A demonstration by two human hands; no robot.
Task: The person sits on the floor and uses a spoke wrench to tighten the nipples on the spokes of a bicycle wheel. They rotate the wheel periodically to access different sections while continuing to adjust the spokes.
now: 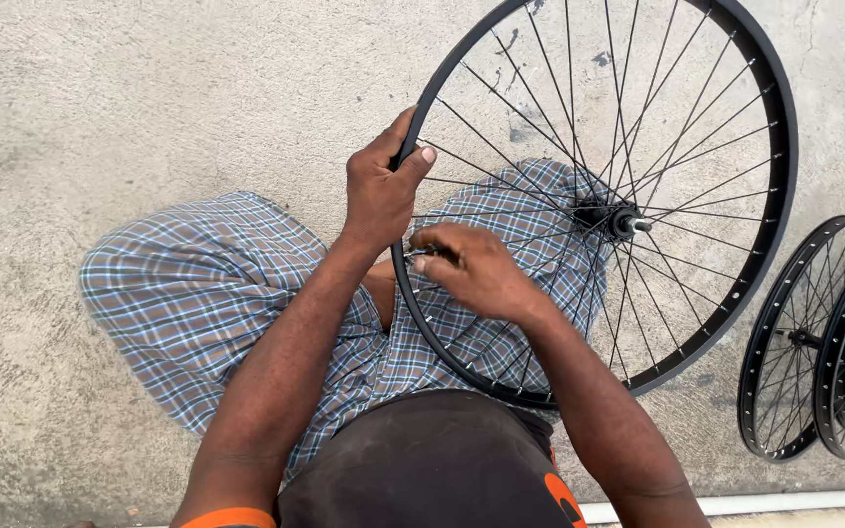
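Note:
A black spoked bicycle wheel rim (782, 186) rests across my lap, its hub (610, 218) near the middle. My left hand (381, 191) grips the rim at its left edge, thumb over the top. Just inside the rim, my right hand (476, 271) pinches at a spoke end with fingertips closed; what sits between the fingers is too small to tell. I sit cross-legged in blue-and-brown checked cloth (198, 293) and a dark shirt (432, 464).
Two more black spoked rims (809, 332) lean at the right edge. Bare concrete floor (149, 108) surrounds me. A white pipe (735, 505) lies along the bottom right.

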